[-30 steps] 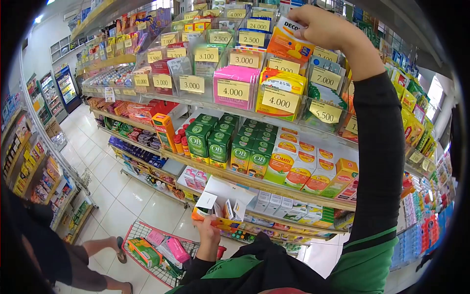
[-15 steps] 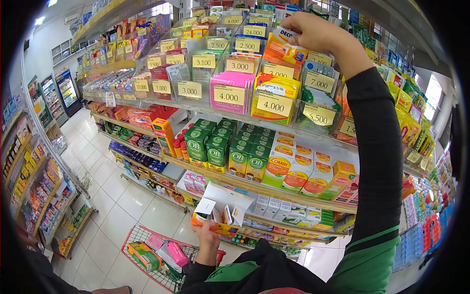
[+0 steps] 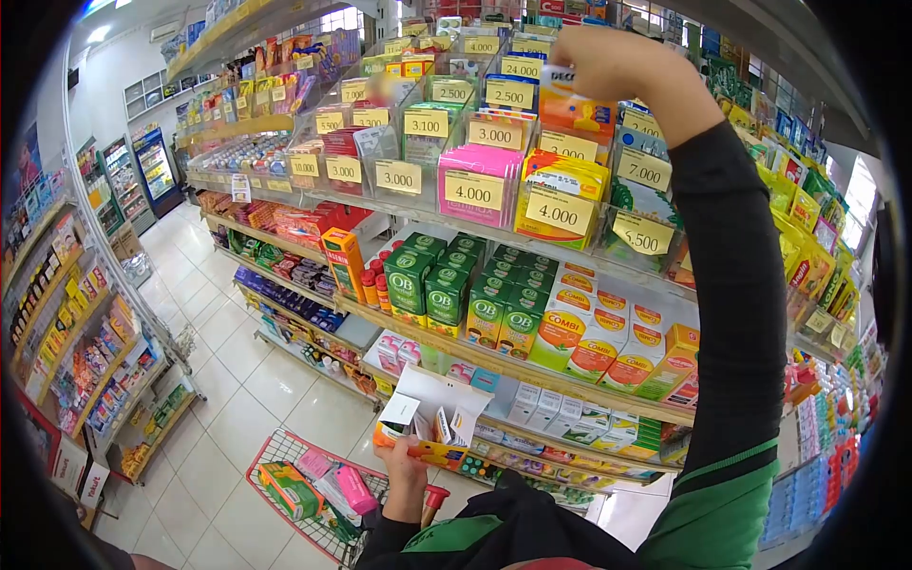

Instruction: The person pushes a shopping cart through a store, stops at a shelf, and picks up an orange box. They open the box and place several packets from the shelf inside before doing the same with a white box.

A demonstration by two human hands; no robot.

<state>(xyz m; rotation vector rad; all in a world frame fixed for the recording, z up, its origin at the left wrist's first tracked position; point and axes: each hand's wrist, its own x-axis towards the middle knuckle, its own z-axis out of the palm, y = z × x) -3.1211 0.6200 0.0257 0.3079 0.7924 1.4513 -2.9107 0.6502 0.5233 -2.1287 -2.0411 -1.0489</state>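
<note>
My left hand point(image 3: 404, 463) grips an open cardboard box point(image 3: 445, 389) from below. The box has a white inside, a raised flap and an orange front, and several packets stand in it. Up at the top shelf, my right hand point(image 3: 600, 65) has its fingers closed at the top edge of an orange packet point(image 3: 577, 112) marked "DECO". That packet sits in a clear compartment above a 3.000 price tag; my hand covers part of its lettering. Just below are a yellow-and-red stack of packets point(image 3: 560, 190) tagged 4.000 and a pink stack point(image 3: 478, 176).
Green OB boxes point(image 3: 408, 277) and Combi boxes point(image 3: 560, 328) line the shelf below. A red-rimmed shopping cart point(image 3: 271, 451) with several packages stands on the tiled floor at lower left. Another stocked rack point(image 3: 85, 342) is at far left.
The orange packet sits lower in its compartment, with my right hand still at its top. The view has shifted slightly, and the box stays in my left hand.
</note>
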